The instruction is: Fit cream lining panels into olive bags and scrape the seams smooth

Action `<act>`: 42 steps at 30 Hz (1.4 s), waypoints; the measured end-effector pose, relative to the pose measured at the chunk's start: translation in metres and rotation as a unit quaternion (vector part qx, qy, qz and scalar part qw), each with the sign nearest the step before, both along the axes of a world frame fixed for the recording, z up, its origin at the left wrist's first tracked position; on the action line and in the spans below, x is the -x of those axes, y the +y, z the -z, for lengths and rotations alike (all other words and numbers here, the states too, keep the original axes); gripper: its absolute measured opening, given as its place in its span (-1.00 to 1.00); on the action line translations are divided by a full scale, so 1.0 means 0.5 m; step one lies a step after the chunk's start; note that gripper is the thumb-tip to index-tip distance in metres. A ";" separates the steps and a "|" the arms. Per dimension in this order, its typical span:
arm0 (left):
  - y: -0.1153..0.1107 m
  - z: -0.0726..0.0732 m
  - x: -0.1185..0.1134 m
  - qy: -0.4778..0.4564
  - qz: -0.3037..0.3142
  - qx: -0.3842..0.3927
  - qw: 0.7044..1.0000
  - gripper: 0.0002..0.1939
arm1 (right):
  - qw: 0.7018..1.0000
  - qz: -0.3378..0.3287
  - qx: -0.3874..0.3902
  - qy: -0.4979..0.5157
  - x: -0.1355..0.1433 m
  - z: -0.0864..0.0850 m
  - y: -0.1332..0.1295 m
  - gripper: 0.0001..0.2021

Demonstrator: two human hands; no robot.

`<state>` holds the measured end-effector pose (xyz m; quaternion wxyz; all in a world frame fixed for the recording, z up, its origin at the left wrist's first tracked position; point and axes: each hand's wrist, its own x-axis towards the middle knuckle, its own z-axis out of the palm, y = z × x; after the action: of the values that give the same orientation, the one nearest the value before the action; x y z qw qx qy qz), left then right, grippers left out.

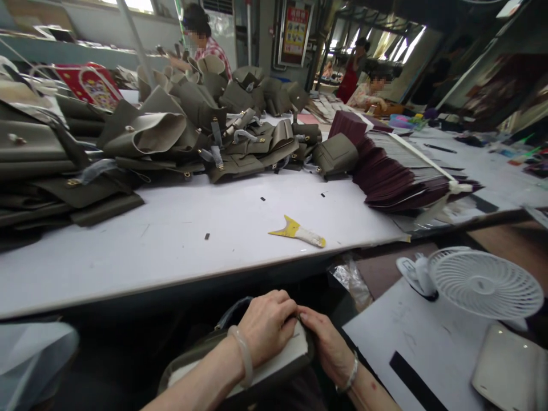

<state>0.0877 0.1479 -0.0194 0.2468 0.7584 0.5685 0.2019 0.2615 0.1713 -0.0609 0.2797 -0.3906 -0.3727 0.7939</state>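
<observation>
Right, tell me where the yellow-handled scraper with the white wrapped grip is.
In the head view, the yellow-handled scraper with the white wrapped grip lies alone on the white worktable, right of centre near its front edge, ahead of both hands and left of the white desk fan.

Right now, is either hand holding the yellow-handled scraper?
No. The scraper lies alone on the white table, while the left hand and right hand press on an olive bag below the table edge.

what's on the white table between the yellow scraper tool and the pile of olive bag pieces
In the head view, only bare white table with a few small dark scraps lies between the yellow scraper and the olive pile.
</observation>
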 end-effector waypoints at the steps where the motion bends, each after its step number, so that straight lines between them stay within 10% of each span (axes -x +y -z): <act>1: 0.001 -0.002 -0.002 0.006 0.000 0.002 1.000 -0.88 | 1.000 0.000 0.002 0.001 -0.001 0.001 0.000 -0.73; 16: -0.012 -0.025 -0.038 0.198 0.162 -0.052 0.965 -0.82 | 0.979 -0.049 -0.122 -0.158 -0.003 -0.012 0.018 -0.72; 25: -0.027 -0.035 0.004 -0.015 0.045 0.045 0.998 -0.71 | 0.996 -0.045 -0.013 -0.071 0.001 -0.015 0.020 -0.64; 31: 0.034 -0.009 0.025 -0.178 -0.094 0.223 0.954 -0.79 | 0.996 -0.080 0.026 -0.041 -0.007 -0.015 0.044 -0.68; 42: 0.093 0.053 0.028 -0.197 -0.070 0.331 0.920 -0.75 | 0.990 -0.119 0.071 -0.025 -0.006 -0.031 0.064 -0.69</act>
<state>0.0736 0.1942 -0.0460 0.5759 0.5370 0.5941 0.1645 0.2645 0.2031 -0.0454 0.1449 -0.3819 -0.3658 0.8363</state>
